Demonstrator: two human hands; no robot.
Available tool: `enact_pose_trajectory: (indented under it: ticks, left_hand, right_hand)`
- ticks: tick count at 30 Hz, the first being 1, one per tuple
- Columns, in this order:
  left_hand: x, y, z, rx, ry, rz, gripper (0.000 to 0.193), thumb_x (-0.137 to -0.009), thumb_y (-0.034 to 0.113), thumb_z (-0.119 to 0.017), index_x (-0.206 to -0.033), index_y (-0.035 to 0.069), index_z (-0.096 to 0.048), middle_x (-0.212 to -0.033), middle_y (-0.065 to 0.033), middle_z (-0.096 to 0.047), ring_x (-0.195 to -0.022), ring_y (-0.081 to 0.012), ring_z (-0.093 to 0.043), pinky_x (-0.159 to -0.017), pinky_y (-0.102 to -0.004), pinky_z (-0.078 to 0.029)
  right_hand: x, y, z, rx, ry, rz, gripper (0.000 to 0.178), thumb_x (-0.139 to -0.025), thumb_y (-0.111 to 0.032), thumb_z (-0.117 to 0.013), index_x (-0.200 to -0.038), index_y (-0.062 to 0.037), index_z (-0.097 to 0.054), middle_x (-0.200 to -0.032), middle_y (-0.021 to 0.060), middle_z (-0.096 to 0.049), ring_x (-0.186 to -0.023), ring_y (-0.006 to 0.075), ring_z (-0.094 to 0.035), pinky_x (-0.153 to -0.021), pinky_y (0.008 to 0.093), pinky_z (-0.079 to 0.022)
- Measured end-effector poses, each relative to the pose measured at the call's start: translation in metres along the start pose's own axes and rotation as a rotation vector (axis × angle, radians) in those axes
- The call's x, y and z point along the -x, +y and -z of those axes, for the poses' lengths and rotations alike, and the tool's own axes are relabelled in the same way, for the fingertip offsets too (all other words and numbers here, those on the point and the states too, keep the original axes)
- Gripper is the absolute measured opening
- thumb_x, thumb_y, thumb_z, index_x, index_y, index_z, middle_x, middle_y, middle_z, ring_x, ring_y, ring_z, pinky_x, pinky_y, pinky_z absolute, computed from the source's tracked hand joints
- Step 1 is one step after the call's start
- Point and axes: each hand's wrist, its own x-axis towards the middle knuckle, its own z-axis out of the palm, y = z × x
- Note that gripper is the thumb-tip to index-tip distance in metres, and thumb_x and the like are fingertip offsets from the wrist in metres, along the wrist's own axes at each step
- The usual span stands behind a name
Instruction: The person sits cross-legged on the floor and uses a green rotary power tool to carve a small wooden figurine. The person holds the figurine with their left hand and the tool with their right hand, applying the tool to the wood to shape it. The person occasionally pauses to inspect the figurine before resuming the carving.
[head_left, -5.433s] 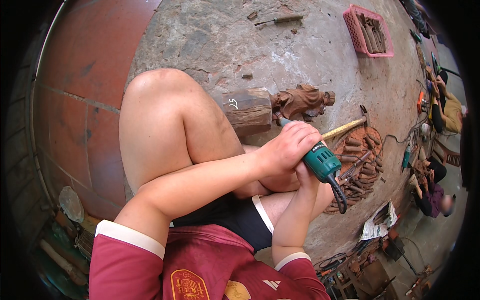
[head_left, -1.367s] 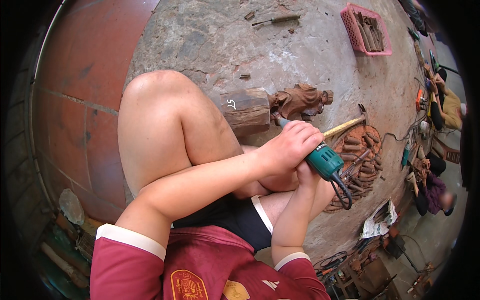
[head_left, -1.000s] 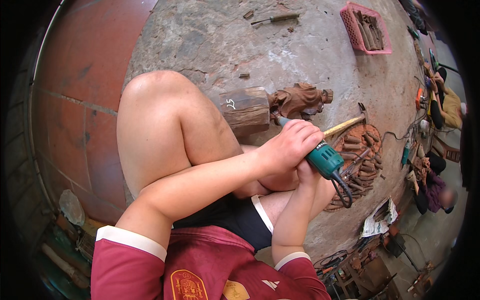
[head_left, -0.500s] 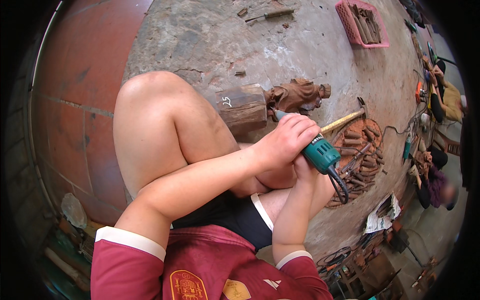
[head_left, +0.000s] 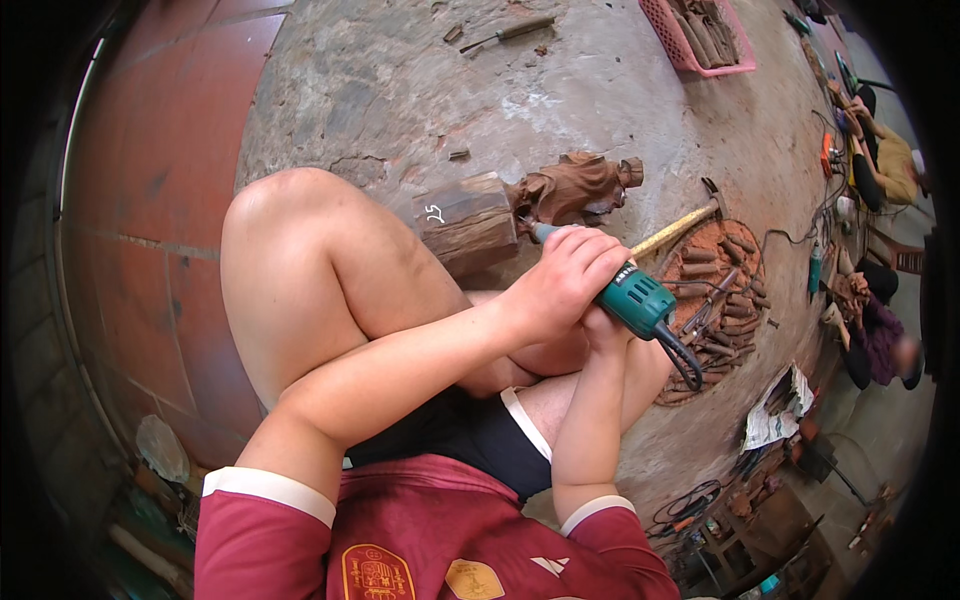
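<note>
A green die grinder (head_left: 638, 299) with a black cord lies slantwise in my hands, its grey nose pointing to the upper left. My left hand (head_left: 572, 278) is wrapped over its front part from above. Under the tool, my right hand (head_left: 603, 328) closes round it from below; most of its fingers are hidden. The grinder's tip meets a carved brown wooden figure (head_left: 572, 190) near the joint with its uncut block base (head_left: 465, 222). This carving lies on its side on the floor beyond my legs, a white mark on the block.
Right of my knee, a round tray of reddish dust holds several chisels (head_left: 718, 338). A yellow-handled hammer (head_left: 680, 226) rests across its edge. Farther off are a pink basket (head_left: 680, 45) of wooden pieces and a loose chisel (head_left: 508, 34). Two people sit at the far right among cords.
My view has shifted slightly, so the carving and floor things appear a little farther left. Both hands keep their hold on the grinder, its tip still at the carving.
</note>
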Motion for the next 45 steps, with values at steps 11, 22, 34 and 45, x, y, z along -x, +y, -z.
enact_pose_trajectory:
  ticks: [11, 22, 34, 45]
  left_hand:
    - [-0.002, -0.004, -0.002, -0.058, 0.039, -0.05, 0.052, -0.075, 0.008, -0.072, -0.125, 0.006, -0.059, -0.121, -0.0138, -0.064, -0.117, -0.0353, -0.061, -0.103, -0.0473, -0.044]
    - [-0.003, -0.006, 0.0, -0.03, 0.043, -0.038, 0.049, -0.077, 0.008, -0.07, -0.125, 0.004, -0.058, -0.117, -0.0156, -0.065, -0.116, -0.0358, -0.061, -0.103, -0.0476, -0.044]
    - [-0.002, -0.007, 0.001, -0.043, 0.041, -0.029, 0.054, -0.074, 0.006, -0.073, -0.125, 0.004, -0.058, -0.118, -0.0155, -0.064, -0.116, -0.0357, -0.061, -0.103, -0.0476, -0.043]
    - [-0.002, -0.008, 0.001, -0.036, 0.042, -0.03, 0.053, -0.074, 0.006, -0.073, -0.125, 0.004, -0.058, -0.118, -0.016, -0.064, -0.116, -0.036, -0.061, -0.103, -0.0475, -0.043]
  right_hand:
    - [-0.001, -0.001, 0.001, 0.103, -0.004, 0.003, 0.082, -0.077, -0.011, -0.086, -0.146, -0.0021, -0.043, -0.14, 0.013, -0.055, -0.13, 0.0224, -0.054, -0.113, 0.0402, -0.042]
    - [-0.002, -0.001, -0.004, -0.027, 0.006, -0.017, 0.073, -0.075, -0.006, -0.088, -0.138, -0.0047, -0.05, -0.13, 0.0097, -0.06, -0.122, 0.0192, -0.057, -0.107, 0.0378, -0.046]
    - [-0.001, 0.003, -0.002, -0.109, 0.022, -0.1, 0.073, -0.07, -0.012, -0.091, -0.132, -0.0069, -0.053, -0.126, 0.0065, -0.06, -0.118, 0.0178, -0.057, -0.105, 0.0372, -0.047]
    - [-0.001, 0.002, -0.002, -0.12, 0.017, -0.123, 0.073, -0.069, -0.012, -0.09, -0.131, -0.0071, -0.052, -0.126, 0.0065, -0.059, -0.118, 0.018, -0.056, -0.105, 0.0373, -0.047]
